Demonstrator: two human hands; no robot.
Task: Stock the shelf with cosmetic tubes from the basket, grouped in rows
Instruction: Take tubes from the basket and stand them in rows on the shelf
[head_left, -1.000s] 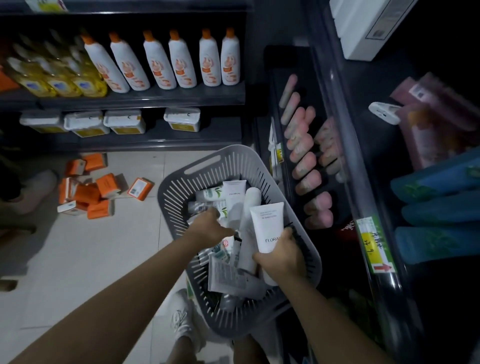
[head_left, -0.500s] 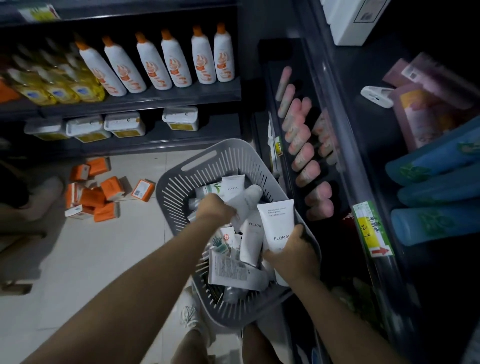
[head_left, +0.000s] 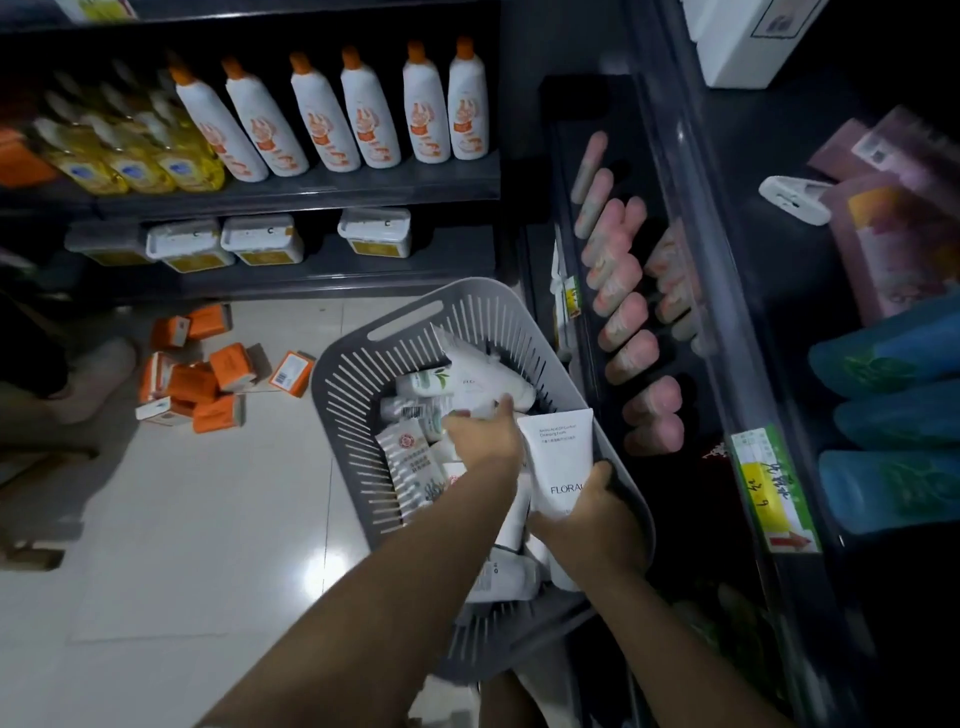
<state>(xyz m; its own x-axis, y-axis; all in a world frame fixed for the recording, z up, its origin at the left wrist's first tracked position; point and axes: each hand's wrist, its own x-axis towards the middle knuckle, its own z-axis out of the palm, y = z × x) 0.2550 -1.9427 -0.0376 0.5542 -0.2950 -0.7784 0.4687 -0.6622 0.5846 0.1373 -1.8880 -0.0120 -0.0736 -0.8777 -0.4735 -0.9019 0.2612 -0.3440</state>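
Note:
A grey slotted basket (head_left: 363, 384) rests in front of me, filled with several white cosmetic tubes. My right hand (head_left: 597, 512) grips a white tube marked FLORAL (head_left: 563, 452) upright at the basket's right rim. My left hand (head_left: 485, 434) is inside the basket, closed on another white tube (head_left: 488, 382) that points up and to the left. On the dark shelf (head_left: 675, 291) to the right, pink tubes (head_left: 621, 317) lie in two rows.
Orange-capped white bottles (head_left: 363, 114) and yellow bottles (head_left: 130, 161) fill the left shelving, with white tubs (head_left: 262, 241) below. Orange boxes (head_left: 208, 379) lie scattered on the tiled floor. Blue tubes (head_left: 893, 405) and pink packs (head_left: 904, 228) sit on the higher right shelf. A price tag (head_left: 769, 488) hangs on the shelf edge.
My left hand has moved right across the basket and lifted a white tube from the pile. The right hand keeps its FLORAL tube, shifted slightly right.

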